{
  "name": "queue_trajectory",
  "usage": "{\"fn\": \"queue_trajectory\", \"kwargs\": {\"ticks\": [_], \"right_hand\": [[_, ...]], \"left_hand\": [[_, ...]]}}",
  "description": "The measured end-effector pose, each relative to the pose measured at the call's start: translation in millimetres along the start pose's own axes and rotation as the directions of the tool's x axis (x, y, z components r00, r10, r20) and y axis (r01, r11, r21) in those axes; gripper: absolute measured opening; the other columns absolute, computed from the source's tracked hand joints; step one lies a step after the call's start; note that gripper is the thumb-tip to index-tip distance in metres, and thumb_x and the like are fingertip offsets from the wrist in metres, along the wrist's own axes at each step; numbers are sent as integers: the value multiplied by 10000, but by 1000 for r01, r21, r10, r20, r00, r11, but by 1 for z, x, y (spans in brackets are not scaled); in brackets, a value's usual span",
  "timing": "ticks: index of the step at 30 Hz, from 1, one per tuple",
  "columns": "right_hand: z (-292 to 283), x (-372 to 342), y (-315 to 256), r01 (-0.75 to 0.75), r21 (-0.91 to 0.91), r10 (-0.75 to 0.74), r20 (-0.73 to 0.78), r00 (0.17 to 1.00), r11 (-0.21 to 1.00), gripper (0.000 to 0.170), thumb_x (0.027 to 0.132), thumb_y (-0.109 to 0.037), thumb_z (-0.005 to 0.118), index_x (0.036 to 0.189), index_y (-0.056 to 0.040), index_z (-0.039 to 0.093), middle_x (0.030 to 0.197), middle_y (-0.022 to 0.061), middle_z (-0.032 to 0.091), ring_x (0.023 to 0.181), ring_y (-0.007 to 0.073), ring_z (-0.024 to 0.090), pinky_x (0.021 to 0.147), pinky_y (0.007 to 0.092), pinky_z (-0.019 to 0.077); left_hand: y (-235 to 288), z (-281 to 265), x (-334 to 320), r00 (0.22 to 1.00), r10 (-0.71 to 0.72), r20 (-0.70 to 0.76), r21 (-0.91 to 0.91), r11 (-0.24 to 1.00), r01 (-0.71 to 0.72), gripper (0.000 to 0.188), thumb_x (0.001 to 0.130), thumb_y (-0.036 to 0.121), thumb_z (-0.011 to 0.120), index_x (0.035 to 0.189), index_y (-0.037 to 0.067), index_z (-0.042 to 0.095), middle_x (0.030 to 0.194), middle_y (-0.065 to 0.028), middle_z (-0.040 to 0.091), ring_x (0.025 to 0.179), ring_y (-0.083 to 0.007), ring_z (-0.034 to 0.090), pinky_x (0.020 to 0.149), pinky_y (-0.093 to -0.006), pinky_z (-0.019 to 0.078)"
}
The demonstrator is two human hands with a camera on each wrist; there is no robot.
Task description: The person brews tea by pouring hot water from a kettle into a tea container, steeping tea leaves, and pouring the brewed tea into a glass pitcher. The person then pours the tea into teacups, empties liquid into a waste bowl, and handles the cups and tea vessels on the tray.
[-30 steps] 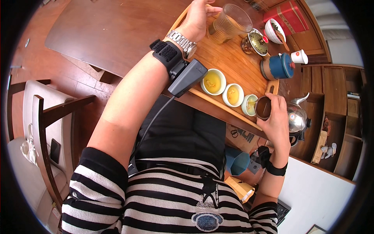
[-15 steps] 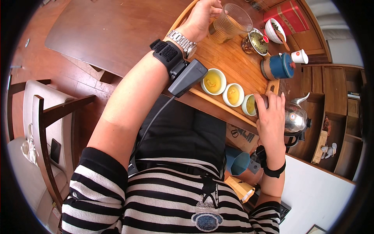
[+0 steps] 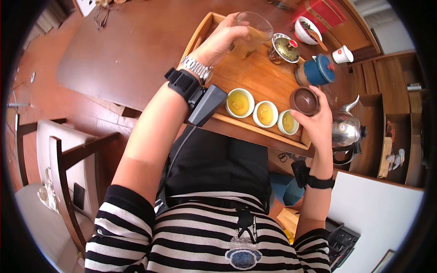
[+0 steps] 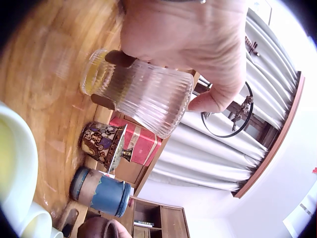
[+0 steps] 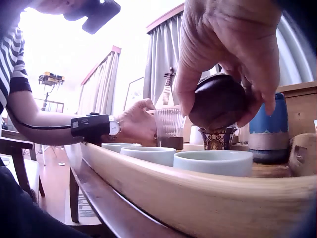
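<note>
My left hand [image 3: 217, 44] is at the ribbed glass [image 3: 253, 34], thumb on the near side and fingers partly hidden behind it; in the left wrist view a fingertip touches the rim of the glass [image 4: 153, 94]. My right hand [image 3: 321, 119] grips a dark brown cup [image 3: 304, 101] above the tray's right end. The right wrist view shows this brown cup [image 5: 218, 103] tilted and clear of the pale cups. Three pale cups, a left one [image 3: 240, 103], a middle one [image 3: 265, 114] and a right one [image 3: 288, 122], hold yellow liquid along the near edge of the wooden tray [image 3: 250, 128].
A lidded patterned bowl [image 3: 283, 49] and a blue canister [image 3: 315, 70] stand behind the right hand. Farther back are a white bowl with a wooden scoop [image 3: 308, 31], a paper cup [image 3: 342, 55] and a red box [image 3: 322, 16]. A metal kettle [image 3: 345, 129] stands to the right.
My right hand has drawn the brown cup back from over the right pale cup, uncovering it. The left hand's thumb now shows at the glass. The head view has shifted.
</note>
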State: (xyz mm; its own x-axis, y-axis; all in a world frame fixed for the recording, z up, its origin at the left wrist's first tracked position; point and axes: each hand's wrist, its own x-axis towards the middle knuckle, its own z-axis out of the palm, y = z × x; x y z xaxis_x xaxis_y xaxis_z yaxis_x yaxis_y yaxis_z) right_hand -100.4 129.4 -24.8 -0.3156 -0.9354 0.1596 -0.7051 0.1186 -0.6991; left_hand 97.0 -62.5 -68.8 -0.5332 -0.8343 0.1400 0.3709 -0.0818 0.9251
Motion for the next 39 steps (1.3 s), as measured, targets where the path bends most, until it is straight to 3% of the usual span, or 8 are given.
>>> {"fn": "queue_trajectory", "kwargs": {"ticks": [4, 5, 8, 15, 24, 27, 31, 39], "right_hand": [[20, 24, 11, -44, 41, 43, 26, 999, 998, 642, 570, -137, 768, 1130, -9, 480, 1081, 163, 569, 1006, 251, 562, 867, 331, 437], [26, 30, 16, -35, -77, 36, 18, 999, 996, 661, 557, -165, 778, 1127, -6, 484, 1102, 185, 552, 1033, 289, 540, 892, 353, 421], [37, 38, 9, -71, -84, 76, 62, 995, 994, 679, 550, -196, 781, 1129, 4, 487, 1071, 205, 562, 1048, 311, 528, 909, 364, 406], [48, 39, 4, -178, 4, 176, 139, 975, 984, 699, 558, -198, 781, 1148, 21, 476, 818, 159, 611, 798, 260, 606, 731, 340, 466], [39, 22, 2, -69, -81, 79, 130, 988, 994, 722, 626, -308, 762, 1194, 14, 455, 1137, 225, 531, 1117, 345, 457, 948, 397, 376], [31, 12, 27, 27, -42, -34, -192, 981, 999, 548, 703, -245, 734, 1152, -20, 515, 1113, 178, 561, 1076, 277, 521, 915, 339, 400], [6, -9, 38, -62, -60, 30, -439, 898, 996, 377, 730, -206, 698, 1032, -21, 567, 1007, 170, 597, 988, 303, 550, 845, 368, 435], [12, -32, 80, -96, -174, -2, -494, 870, 980, 387, 759, -164, 658, 1082, -3, 517, 1035, 181, 545, 984, 347, 490, 860, 413, 399]], "left_hand": [[-3, 0, 0, 999, 22, 36, 27, 999, -23, 674, 728, 141, 566, 1331, 5, 296, 1289, -131, 403, 1196, -194, 360, 1001, -312, 257], [-1, 1, -1, 998, 24, 61, 42, 999, -27, 674, 728, 141, 566, 1331, 5, 296, 1289, -131, 403, 1196, -194, 360, 1001, -312, 257], [-3, 0, 2, 999, 1, 35, 113, 994, -5, 770, 692, 104, 676, 1338, 6, 270, 1298, -157, 365, 1179, -210, 396, 959, -327, 342], [-11, 2, 5, 999, 36, 1, 210, 977, -35, 830, 636, 23, 753, 1318, 2, 279, 1300, -164, 370, 1228, -238, 352, 972, -351, 369], [-19, -6, 9, 995, 98, -13, 401, 912, -85, 725, 636, -20, 734, 1248, 20, 349, 1242, -156, 441, 1105, -231, 482, 906, -322, 438], [-13, -4, 7, 995, 94, -43, 365, 928, -72, 687, 638, -25, 728, 1220, 21, 366, 1210, -149, 467, 1059, -224, 513, 854, -312, 474], [1, 1, 6, 967, 191, -169, 239, 960, -148, 641, 635, -37, 720, 1171, 19, 373, 1108, -118, 521, 1027, -202, 516, 866, -313, 463], [30, 15, 4, 976, 214, 48, 541, 815, -206, 643, 604, 1, 733, 1154, 7, 401, 1096, -120, 533, 1041, -203, 516, 873, -320, 449]]}}
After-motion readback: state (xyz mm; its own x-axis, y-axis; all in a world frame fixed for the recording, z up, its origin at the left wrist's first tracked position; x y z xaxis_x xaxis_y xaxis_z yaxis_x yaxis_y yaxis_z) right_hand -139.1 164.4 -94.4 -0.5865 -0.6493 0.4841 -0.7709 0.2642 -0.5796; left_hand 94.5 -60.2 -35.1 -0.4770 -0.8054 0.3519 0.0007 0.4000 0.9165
